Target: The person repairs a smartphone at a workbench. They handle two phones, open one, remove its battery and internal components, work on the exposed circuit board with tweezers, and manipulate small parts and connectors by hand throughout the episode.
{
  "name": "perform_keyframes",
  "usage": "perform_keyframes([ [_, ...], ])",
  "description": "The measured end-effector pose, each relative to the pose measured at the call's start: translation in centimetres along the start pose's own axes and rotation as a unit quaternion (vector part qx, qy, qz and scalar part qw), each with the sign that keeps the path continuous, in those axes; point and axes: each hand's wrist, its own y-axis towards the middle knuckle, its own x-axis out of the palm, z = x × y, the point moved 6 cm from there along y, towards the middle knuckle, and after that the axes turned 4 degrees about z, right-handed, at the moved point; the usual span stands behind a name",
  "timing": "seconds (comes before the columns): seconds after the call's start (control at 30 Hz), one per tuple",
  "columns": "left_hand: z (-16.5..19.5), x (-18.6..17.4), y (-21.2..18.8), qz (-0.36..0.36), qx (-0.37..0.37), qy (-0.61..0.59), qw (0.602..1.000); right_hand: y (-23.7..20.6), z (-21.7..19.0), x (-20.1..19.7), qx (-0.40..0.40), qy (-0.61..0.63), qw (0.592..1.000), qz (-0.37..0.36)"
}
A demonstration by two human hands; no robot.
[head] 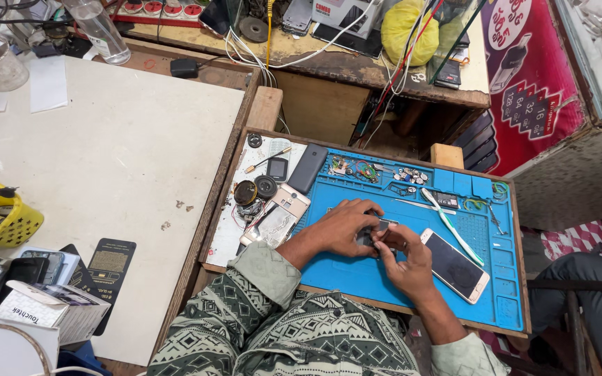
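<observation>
- Left hand (343,226) and right hand (404,261) meet over the blue mat (384,278), both pinching a small dark part (369,237) between the fingertips (two-handed support keeps it steady).
- The part sits mid-mat, low over the soft surface.
- A phone (456,264) lies face up just right of the hands, within reach.
- A white tool (452,226) rests beyond it.
- Loose parts occupy the mat's far trays (384,174), clear of the work zone.

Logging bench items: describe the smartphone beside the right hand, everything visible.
The smartphone is a slim slab with a dark, unlit glass face and pale gold-white edges. It lies flat, screen up, angled diagonally on the blue mat. The right hand touches its upper left end; a white-green toothbrush lies just above it.
</observation>
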Motion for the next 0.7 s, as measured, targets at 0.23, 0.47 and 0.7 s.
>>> perform_keyframes([
  [0.23, 0.37, -0.28, 0.14, 0.013, 0.018, -0.020, 1.000, -0.13, -0.04, -0.11, 0.004, 0.029, 1.000, -0.003],
  [0.47, 0.28, 0.19, 0.28, 0.019, 0.035, -0.033, 0.999, -0.15, -0.15, -0.36, 0.001, 0.051, 0.998, 0.024],
  [0.7, 0.00, 0.52, 0.35, 0.005, 0.017, -0.046, 0.999, -0.55, 0.52, -0.63, -0.003, 0.036, 0.999, 0.035],
])
